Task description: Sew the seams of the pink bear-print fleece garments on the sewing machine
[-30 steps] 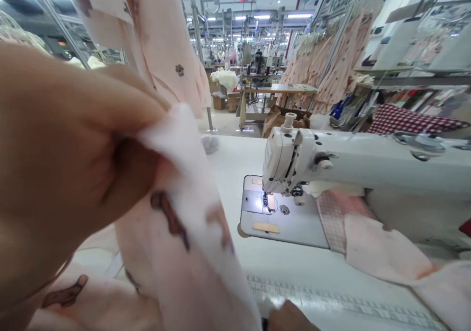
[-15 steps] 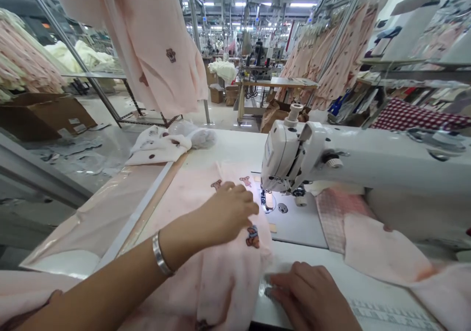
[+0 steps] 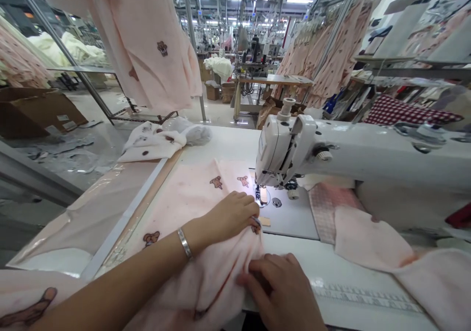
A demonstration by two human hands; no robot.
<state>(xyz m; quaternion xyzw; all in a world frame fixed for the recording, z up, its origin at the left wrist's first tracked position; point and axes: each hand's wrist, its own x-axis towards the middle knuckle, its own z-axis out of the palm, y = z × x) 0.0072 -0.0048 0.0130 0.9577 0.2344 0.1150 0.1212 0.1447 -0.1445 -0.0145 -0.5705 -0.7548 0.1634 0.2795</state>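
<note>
Pale pink fabric printed with small bears (image 3: 184, 188) lies on the white sewing table, its right edge beside the presser foot of a sewing machine (image 3: 281, 149). My left hand (image 3: 235, 215), with a silver bracelet at the wrist, is closed on that edge just in front of the needle area. Nearer to me, my right hand (image 3: 283, 287) pinches the same edge, where the cloth bunches into folds. Its fingertips are partly hidden by the fabric and slightly blurred. The lit presser foot (image 3: 258, 193) stands just beyond my left fingertips.
Another pink piece (image 3: 371, 237) lies right of the needle plate, under the machine arm. A ruler strip (image 3: 368, 294) runs along the table's front right. Folded white printed cloth (image 3: 150, 144) sits at the back left. Pink fabric (image 3: 147, 51) hangs behind the table.
My right hand has moved left from the bare table onto the fabric edge. My left hand has closed on the edge, and the cloth below it has gathered into folds. The view has shifted slightly.
</note>
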